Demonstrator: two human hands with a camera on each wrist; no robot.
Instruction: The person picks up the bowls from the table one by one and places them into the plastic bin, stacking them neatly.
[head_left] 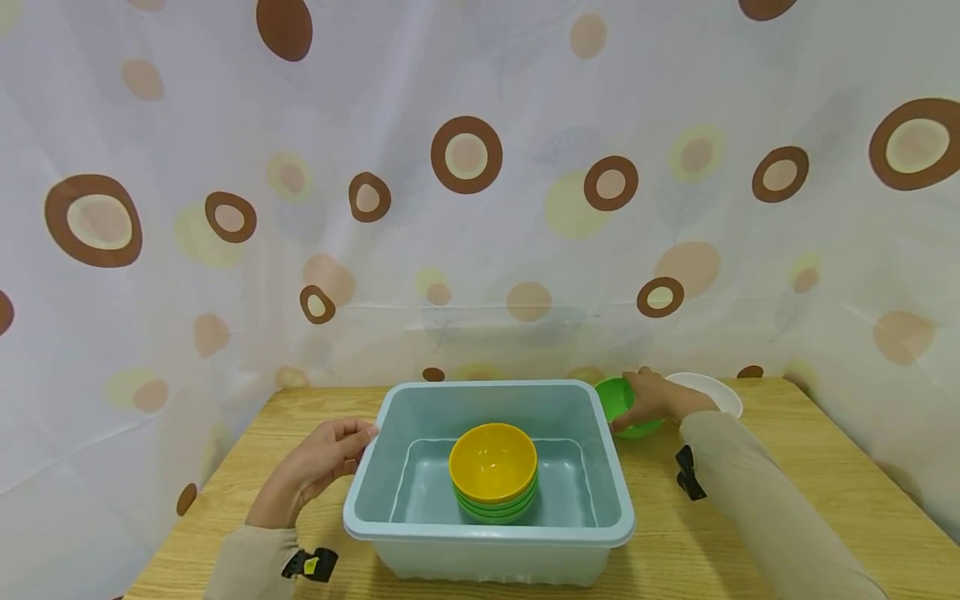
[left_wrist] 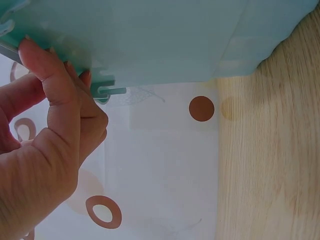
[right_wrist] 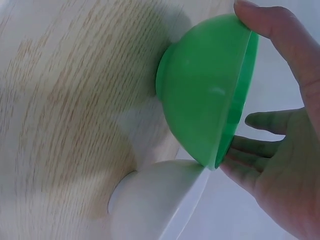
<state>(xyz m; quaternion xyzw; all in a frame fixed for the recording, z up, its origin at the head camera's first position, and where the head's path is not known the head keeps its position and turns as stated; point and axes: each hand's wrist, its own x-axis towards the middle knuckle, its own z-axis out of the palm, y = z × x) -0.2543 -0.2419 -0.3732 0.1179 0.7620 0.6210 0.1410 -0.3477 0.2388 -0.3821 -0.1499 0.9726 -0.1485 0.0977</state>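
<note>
The left hand (head_left: 318, 460) grips the tub (head_left: 491, 557) by its left rim, and just right of the tub the right hand (head_left: 654, 397), spread wide, holds a green bowl (right_wrist: 202, 85), probably light, stiff, slick, best taken across its rim.

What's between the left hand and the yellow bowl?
In the head view, only the tub: its left wall and a bare strip of its floor.

Spotted cloth (head_left: 487, 250) behind wooden table (head_left: 675, 525)
</note>
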